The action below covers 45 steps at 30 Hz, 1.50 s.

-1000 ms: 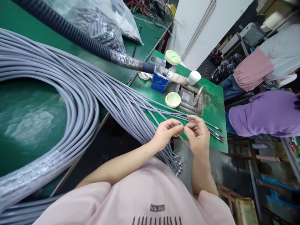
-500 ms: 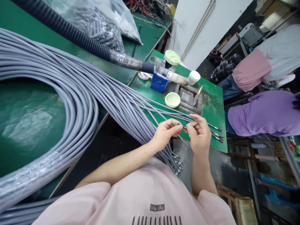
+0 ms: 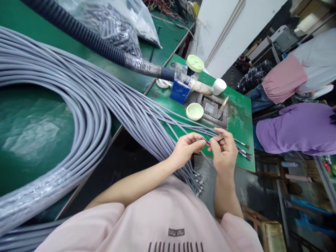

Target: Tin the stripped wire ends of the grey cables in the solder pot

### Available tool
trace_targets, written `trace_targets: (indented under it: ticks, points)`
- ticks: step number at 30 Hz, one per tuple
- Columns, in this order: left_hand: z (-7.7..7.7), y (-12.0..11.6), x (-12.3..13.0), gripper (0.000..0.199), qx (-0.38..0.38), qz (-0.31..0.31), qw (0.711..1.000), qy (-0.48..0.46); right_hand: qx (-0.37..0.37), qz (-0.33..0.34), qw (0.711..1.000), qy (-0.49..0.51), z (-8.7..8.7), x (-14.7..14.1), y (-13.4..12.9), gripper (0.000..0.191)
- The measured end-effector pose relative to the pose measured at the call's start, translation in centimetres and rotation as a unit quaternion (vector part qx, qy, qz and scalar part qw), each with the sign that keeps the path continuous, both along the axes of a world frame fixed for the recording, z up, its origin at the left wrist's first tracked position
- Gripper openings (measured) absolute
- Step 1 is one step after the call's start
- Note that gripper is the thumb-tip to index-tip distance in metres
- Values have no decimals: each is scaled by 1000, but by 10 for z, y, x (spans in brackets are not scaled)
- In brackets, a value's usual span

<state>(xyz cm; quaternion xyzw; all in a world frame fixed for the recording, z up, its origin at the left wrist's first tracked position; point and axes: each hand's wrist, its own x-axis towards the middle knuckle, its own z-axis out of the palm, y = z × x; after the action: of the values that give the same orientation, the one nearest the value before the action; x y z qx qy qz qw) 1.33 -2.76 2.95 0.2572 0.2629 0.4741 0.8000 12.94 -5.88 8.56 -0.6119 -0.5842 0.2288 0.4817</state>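
We've got a small gap open between our fingertips, wider than a second ago. More of the thin coloured wires (image 3: 206, 140) now shows, red and bluish-purple, just right of frame centre. Reads to us as the cores being teased apart, so they're easier to tell from one another.

Left hand (image 3: 189, 147): thumb and index pinching the wires from the left. Right hand (image 3: 223, 148): pinching them from the other side, one dark end poking out past the fingers. Can't tell exactly which core sits in which pinch; too small.

Both hands are over the near edge of the green table (image 3: 240, 108). Grey cables (image 3: 126, 94) fan in from the big coil (image 3: 89, 115) at left; some stripped ends (image 3: 245, 153) lie on the table just beyond the right hand, others (image 3: 200, 183) bunch lower centre-right. Pale green dish (image 3: 194, 111) and blue box (image 3: 180, 91) sit above our hands in frame, neither touched.
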Motion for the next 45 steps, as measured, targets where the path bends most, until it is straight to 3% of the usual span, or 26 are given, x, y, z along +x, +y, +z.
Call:
trace_targets:
  ticks: [17, 19, 21, 23, 26, 28, 30, 33, 35, 38, 40, 42, 45]
  points:
    - [2, 2, -2, 36, -2, 15, 999, 32, -19, 20, 999, 20, -2, -3, 2, 32]
    - [1, 2, -2, 36, 23, 4, 998, 51, -13, 15, 999, 40, 1, -1, 1, 31]
    - [-2, 2, -2, 35, 94, -12, 990, 104, 6, 0, 996, 87, 10, 4, -5, 30]
    - [-5, 3, -1, 32, 221, -33, 958, 177, 32, -17, 988, 152, 25, 13, -16, 31]
    - [-10, 0, -1, 21, 409, -101, 871, 251, 81, -42, 972, 216, 48, 37, -41, 35]
    - [-11, -3, -4, 15, 465, -179, 825, 266, 128, -84, 965, 215, 53, 58, -59, 37]
    - [-11, -5, -9, 18, 469, -255, 803, 265, 122, -117, 964, 203, 45, 81, -76, 40]
    - [-8, -2, -18, 11, 459, -305, 793, 262, -19, -150, 979, 133, 10, 113, -97, 38]
    - [-8, 6, -18, 7, 487, -280, 767, 311, -95, -197, 975, -24, -20, 129, -107, 32]
    - [-9, 25, -8, 24, 533, -186, 692, 450, -85, -232, 943, -224, -51, 136, -115, 33]
    - [-9, 41, 2, 30, 539, -129, 642, 530, -94, -208, 949, -219, -60, 128, -112, 32]
    - [-7, 55, 13, 33, 529, -97, 595, 597, -135, -140, 968, -159, -61, 111, -104, 29]
    - [-3, 70, 25, 32, 513, -102, 531, 667, -192, -13, 978, -81, -61, 77, -85, 23]
